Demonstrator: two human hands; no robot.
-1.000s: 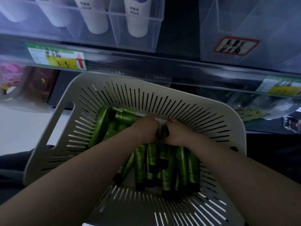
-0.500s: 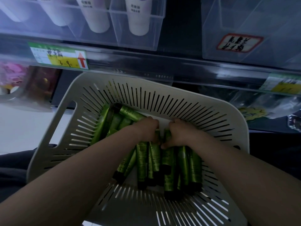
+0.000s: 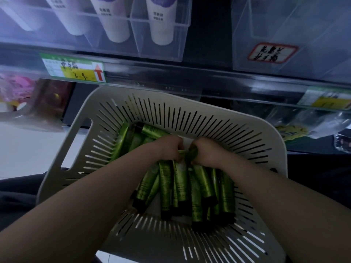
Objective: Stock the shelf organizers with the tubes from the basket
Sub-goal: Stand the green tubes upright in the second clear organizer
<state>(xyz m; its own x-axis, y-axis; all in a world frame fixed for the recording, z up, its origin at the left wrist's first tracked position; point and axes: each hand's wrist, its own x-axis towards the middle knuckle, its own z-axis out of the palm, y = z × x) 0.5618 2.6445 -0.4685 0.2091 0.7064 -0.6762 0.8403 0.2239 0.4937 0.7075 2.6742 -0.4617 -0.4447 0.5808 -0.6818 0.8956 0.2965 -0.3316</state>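
tubes [image 3: 180, 186] are the job. in the head view i see them lying in a loose bunch in the bottom of the basket [image 3: 266, 133], black caps toward the camera and crimped ends away from it. a few more lie crosswise toward the basket's far left corner. the left hand [image 3: 168, 149] and right hand [image 3: 208, 151] meet at the crimped ends of the bunch. each grip is curled narrow and holding tubes there. i cannot tell how many each has, since the fingers are buried among them.

i judge the step as gathering a handful, with nothing yet lifted out. the next move, as i read it, calls for a firm hold on the bundle, a lift clear of the basket wall and a carry up to the shelf [image 3: 171, 78]. the right organizer [image 3: 284, 25], with a handwritten label [image 3: 272, 53], shows no stock that i can make out. the left organizer [image 3: 161, 52] holds white tubes [image 3: 161, 25].

the tubes are slim and glossy metallic green, with print too small to read. they look slick, so i would expect one to slide from a loose bundle.
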